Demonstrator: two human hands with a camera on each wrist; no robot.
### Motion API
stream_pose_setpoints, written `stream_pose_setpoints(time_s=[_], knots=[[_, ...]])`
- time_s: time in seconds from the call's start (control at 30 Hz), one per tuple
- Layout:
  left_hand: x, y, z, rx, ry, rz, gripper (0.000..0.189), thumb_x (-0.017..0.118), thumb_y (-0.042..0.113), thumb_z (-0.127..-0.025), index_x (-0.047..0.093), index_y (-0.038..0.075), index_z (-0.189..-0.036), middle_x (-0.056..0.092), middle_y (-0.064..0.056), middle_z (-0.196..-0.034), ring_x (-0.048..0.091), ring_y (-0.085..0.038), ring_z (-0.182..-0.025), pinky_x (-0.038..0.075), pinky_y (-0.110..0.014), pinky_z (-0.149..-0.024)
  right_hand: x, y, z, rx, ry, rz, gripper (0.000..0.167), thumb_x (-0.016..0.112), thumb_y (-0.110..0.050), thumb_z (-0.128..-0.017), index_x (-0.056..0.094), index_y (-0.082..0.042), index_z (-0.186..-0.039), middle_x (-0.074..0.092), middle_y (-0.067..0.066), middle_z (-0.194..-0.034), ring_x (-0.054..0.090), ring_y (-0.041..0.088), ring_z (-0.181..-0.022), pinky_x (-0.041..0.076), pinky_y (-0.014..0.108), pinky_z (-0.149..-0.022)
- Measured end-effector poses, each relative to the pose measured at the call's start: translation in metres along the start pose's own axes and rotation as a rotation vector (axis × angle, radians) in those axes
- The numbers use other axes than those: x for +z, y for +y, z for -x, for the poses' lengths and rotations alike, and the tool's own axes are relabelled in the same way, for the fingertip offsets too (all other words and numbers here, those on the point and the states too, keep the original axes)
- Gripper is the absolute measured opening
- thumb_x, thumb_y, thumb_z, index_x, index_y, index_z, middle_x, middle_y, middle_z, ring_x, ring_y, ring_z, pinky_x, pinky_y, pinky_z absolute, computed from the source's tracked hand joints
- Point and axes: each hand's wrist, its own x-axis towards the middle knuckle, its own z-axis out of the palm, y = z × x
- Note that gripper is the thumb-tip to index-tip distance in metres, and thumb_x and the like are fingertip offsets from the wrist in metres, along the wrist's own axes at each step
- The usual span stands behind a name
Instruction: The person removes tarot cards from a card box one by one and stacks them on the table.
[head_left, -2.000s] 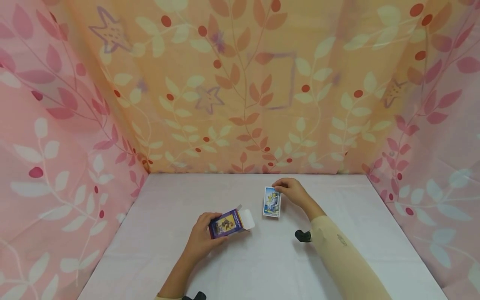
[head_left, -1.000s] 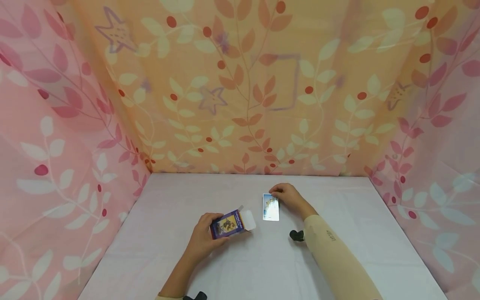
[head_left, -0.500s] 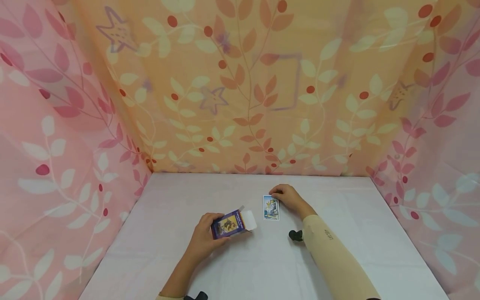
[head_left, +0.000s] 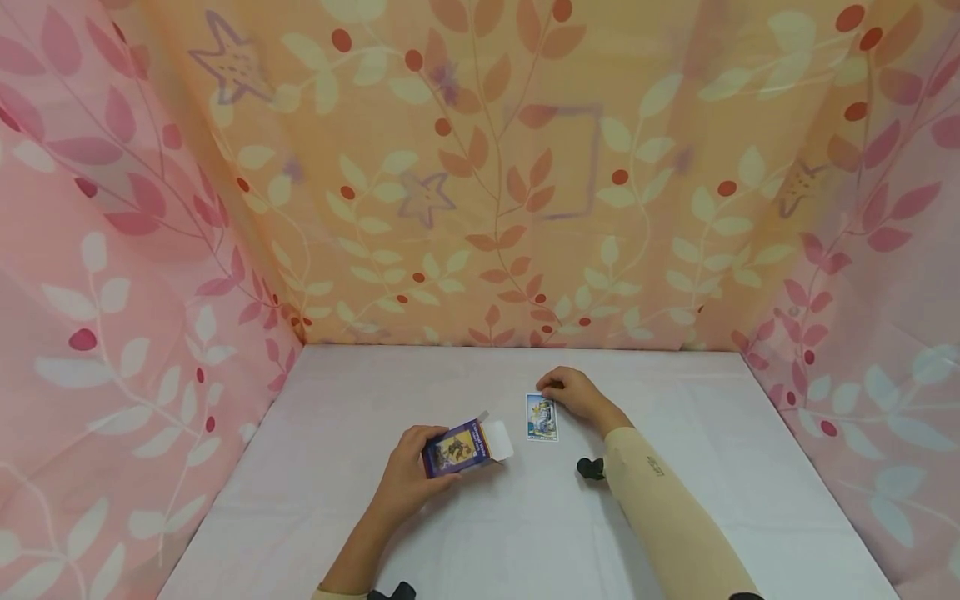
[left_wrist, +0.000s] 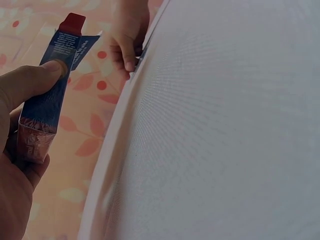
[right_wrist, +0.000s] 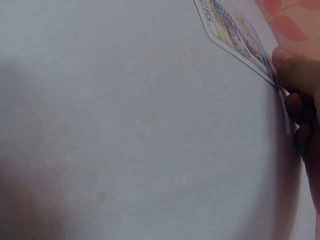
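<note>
My left hand (head_left: pixel 411 473) grips a purple-blue tarot card box (head_left: pixel 456 451) between thumb and fingers, slightly left of centre in the head view. The box's white end flap (head_left: pixel 497 442) is folded open toward the right. In the left wrist view the thumb (left_wrist: pixel 42 80) lies across the box's narrow side (left_wrist: pixel 52 87). My right hand (head_left: pixel 581 395) pinches the upper right corner of a tarot card (head_left: pixel 542 418), picture side up, low over or on the table. Its thumb (right_wrist: pixel 285 57) shows at the card's edge (right_wrist: pixel 237 30) in the right wrist view.
The white-covered table (head_left: pixel 480 533) spreads under both hands. A leaf-patterned curtain (head_left: pixel 465 167) closes off the back, with pink patterned cloth (head_left: pixel 112 275) on the left and another on the right. Black wrist-camera pieces (head_left: pixel 590 468) stick out beside the forearms.
The right hand and card have come slightly nearer, and the card, tilted earlier, now lies flatter and straighter. Glare on it has gone. The left hand and box stay almost still.
</note>
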Motion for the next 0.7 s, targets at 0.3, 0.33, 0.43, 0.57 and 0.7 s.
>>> stream_pose_setpoints(time_s=[0.3,0.33,0.43,0.57,0.7], knots=[[0.001,-0.003,0.001,-0.003,0.000,-0.010,0.078,0.098,0.024,-0.068,0.058,0.027,-0.135,0.058,0.010,-0.130,0.055,-0.012,-0.121,0.048,-0.048,-0.107,0.001,-0.007,0.006,0.013,0.049,0.001,0.015,0.070,-0.026,-0.099,0.076,-0.018,-0.111,0.070,0.002,-0.118,0.060,0.022,-0.112,0.048,0.049,-0.107],[0.001,-0.003,0.001,-0.003,0.001,-0.011,0.078,0.098,0.024,-0.068,0.058,0.027,-0.135,0.058,0.010,-0.130,0.055,-0.013,-0.121,0.048,-0.048,-0.107,0.001,-0.008,0.008,0.016,0.058,0.000,0.016,0.070,-0.026,-0.099,0.075,-0.017,-0.111,0.070,0.002,-0.117,0.060,0.022,-0.112,0.048,0.048,-0.107],[0.002,-0.003,0.001,-0.002,0.006,-0.013,0.079,0.098,0.023,-0.068,0.058,0.028,-0.135,0.058,0.011,-0.130,0.055,-0.012,-0.121,0.048,-0.048,-0.107,0.004,-0.012,0.012,0.015,0.087,-0.010,0.017,0.070,-0.026,-0.099,0.075,-0.017,-0.112,0.070,0.001,-0.116,0.061,0.021,-0.109,0.050,0.046,-0.105],[0.002,-0.003,0.000,0.009,0.015,-0.006,0.079,0.098,0.022,-0.067,0.058,0.029,-0.135,0.057,0.012,-0.130,0.055,-0.012,-0.121,0.049,-0.048,-0.106,0.006,-0.017,0.018,-0.002,0.124,-0.034,0.017,0.071,-0.023,-0.098,0.074,-0.016,-0.113,0.070,0.001,-0.111,0.060,0.019,-0.103,0.051,0.042,-0.096],[0.002,-0.003,0.000,0.014,0.016,0.000,0.079,0.098,0.021,-0.067,0.058,0.028,-0.134,0.057,0.013,-0.129,0.055,-0.011,-0.121,0.049,-0.048,-0.106,0.008,-0.022,0.025,-0.002,0.142,-0.040,0.016,0.071,-0.022,-0.098,0.074,-0.017,-0.112,0.068,0.000,-0.105,0.058,0.019,-0.095,0.050,0.034,-0.085]])
